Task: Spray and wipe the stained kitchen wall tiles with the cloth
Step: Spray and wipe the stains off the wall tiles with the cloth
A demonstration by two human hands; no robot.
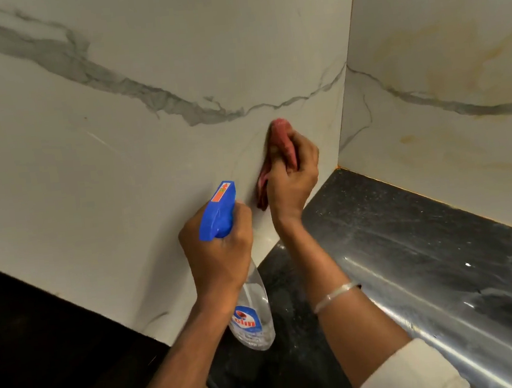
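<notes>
My right hand (295, 177) is closed around a bunched red cloth (280, 134) and presses it flat against the white marble-look wall tile (136, 149), close to the inside corner. My left hand (217, 248) grips a clear spray bottle (254, 311) with a blue trigger head (218, 212); the nozzle points up toward the tile just left of the cloth. The bottle hangs below my fist, its label facing me. The side wall tile (443, 66) to the right carries yellowish-brown stains.
A black speckled countertop (386, 211) runs along the base of both walls, with a shiny rounded metal edge (450, 309) toward me. A dark area (43, 342) lies at the lower left below the tile. A thin bangle (334, 294) circles my right wrist.
</notes>
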